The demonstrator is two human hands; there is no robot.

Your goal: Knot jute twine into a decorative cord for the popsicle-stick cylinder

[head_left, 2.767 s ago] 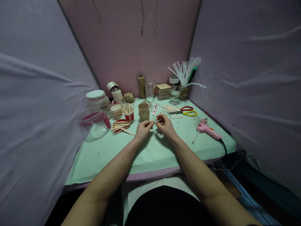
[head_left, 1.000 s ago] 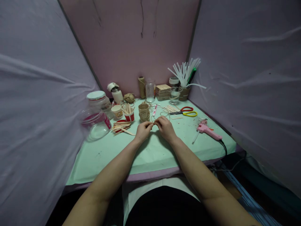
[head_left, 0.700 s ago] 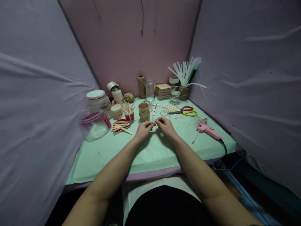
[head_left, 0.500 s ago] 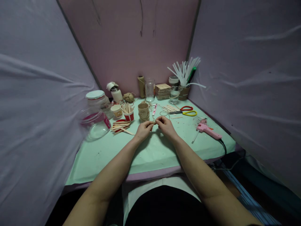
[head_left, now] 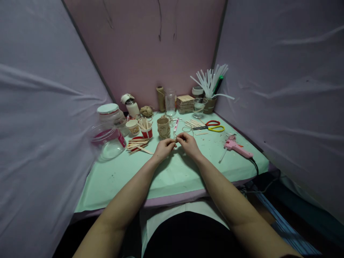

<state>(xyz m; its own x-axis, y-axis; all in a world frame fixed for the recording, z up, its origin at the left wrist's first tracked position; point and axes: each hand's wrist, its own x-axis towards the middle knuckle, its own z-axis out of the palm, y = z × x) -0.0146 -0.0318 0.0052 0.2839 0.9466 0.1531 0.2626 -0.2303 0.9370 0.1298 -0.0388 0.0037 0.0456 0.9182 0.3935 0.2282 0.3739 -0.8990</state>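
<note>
My left hand (head_left: 164, 148) and my right hand (head_left: 189, 144) meet fingertip to fingertip low over the green tabletop. Between them they pinch a thin piece of twine (head_left: 175, 136), mostly hidden by the fingers. Loops of the same twine curl on the table just beyond my right hand. Right behind my left hand stands a brown cup (head_left: 163, 128) with twine decoration on its side. A pink-and-white utility knife (head_left: 176, 125) lies beyond the fingers. Scissors (head_left: 209, 127) with red and yellow handles rest to the right.
A pink glue gun (head_left: 238, 148) with a cable lies at right. Wooden sticks (head_left: 138, 144), a red cup (head_left: 146, 133) of sticks and clear jars (head_left: 111, 147) stand left. Along the back are a twine ball (head_left: 146, 111), coasters (head_left: 185, 104) and white glue sticks (head_left: 209, 84).
My fingertips have drawn slightly closer together over the twine. The whole view has shifted a little; the things on the table stay in place.
</note>
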